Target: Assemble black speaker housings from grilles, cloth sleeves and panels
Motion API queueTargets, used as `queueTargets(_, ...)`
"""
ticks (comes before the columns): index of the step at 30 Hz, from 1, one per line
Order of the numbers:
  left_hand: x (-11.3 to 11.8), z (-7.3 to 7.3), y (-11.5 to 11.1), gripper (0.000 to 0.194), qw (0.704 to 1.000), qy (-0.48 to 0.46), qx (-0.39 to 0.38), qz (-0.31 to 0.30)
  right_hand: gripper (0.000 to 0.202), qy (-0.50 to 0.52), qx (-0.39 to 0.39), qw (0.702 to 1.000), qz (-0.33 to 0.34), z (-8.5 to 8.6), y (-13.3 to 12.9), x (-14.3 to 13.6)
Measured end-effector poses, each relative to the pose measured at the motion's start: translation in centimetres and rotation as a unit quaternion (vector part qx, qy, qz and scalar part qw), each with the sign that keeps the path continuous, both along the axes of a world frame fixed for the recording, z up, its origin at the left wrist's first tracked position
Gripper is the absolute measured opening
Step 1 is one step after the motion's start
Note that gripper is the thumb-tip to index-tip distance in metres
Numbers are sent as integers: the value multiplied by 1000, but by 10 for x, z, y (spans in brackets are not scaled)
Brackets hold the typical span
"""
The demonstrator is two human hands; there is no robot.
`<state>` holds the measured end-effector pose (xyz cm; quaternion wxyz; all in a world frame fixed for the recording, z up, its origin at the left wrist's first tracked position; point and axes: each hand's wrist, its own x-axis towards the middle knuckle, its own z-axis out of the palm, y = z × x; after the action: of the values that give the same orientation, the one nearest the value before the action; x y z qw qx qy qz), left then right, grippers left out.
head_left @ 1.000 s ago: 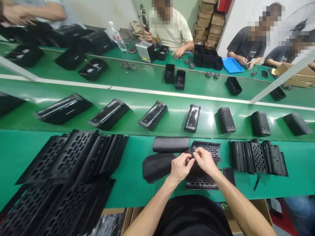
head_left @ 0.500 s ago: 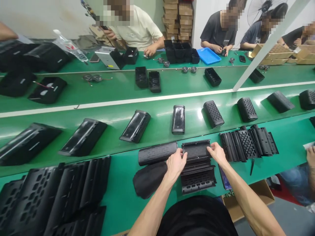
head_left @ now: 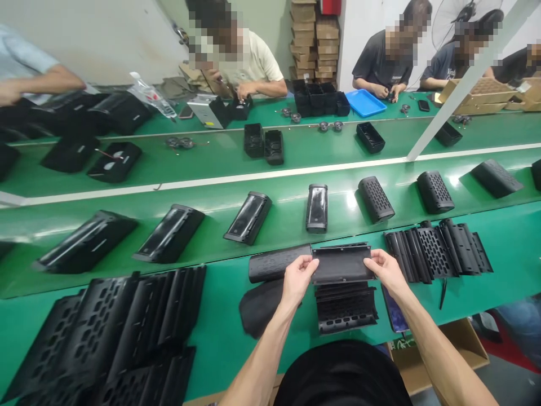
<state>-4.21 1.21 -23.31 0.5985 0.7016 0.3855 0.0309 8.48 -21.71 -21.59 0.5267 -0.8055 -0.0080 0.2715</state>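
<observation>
Green benchtop: spread before the wearer.
Slotted panels: heaped, 9–10 o'clock.
Panel stack: placed, 12 o'clock.
Panel row: laid, 1 o'clock.

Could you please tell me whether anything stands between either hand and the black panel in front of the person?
Nothing visible does: the left hand and right hand grip the black panel at opposite ends.

Across from you: one blue tray; one clear bottle; brown cartons, stacked; one fan. Your side: one phone, lying on the counter.
</observation>
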Motion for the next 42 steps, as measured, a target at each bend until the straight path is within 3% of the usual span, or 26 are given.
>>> queueTargets(4,-13,21,2,46,995,-67,-60,32,45,7,61,998,-5,22,5,-5)
queueTargets(8,-22,35,2,41,983,-123,-125,55,48,3,69,998,4,36,9,-8)
queueTargets(20,-44,35,0,42,963,-186,-187,47,52,-20,80,996,30,60,6,-17)
queueTargets(37,-46,48,-2,43,952,-187,-233,69,52,8,108,994,15,50,5,-16)
queueTargets(42,-46,50,0,44,924,-187,-325,72,52,62,128,990,2,49,8,-15)
